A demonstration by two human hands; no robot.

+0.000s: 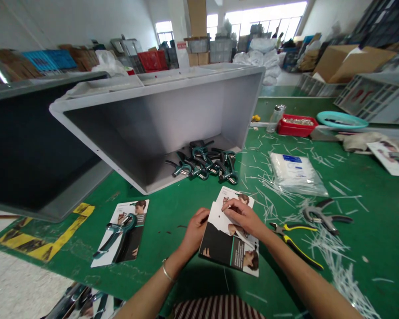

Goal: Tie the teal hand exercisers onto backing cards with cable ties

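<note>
Two printed cards overlap in front of me; the upper one [216, 243] is white and black with a photo of a person. My left hand [197, 228] is closed on the left edge of the cards. Bent over the cards, my right hand [241, 215] has its fingertips pressed together at the white part; whether they pinch anything is too small to tell. Left of my hands, a green-and-black hand grip [121, 230] lies on another printed card [141, 221]. Several more hand grips [206, 164] are piled at the mouth of the tipped grey bin [159, 97].
Yellow-handled cutters [297, 250] and a grey-black hand tool [322, 217] lie right of my right arm, among scattered white strips [332, 252]. Farther back are a plastic bag [294, 173], red box [295, 128], glass jar [275, 118] and turquoise tray [342, 119].
</note>
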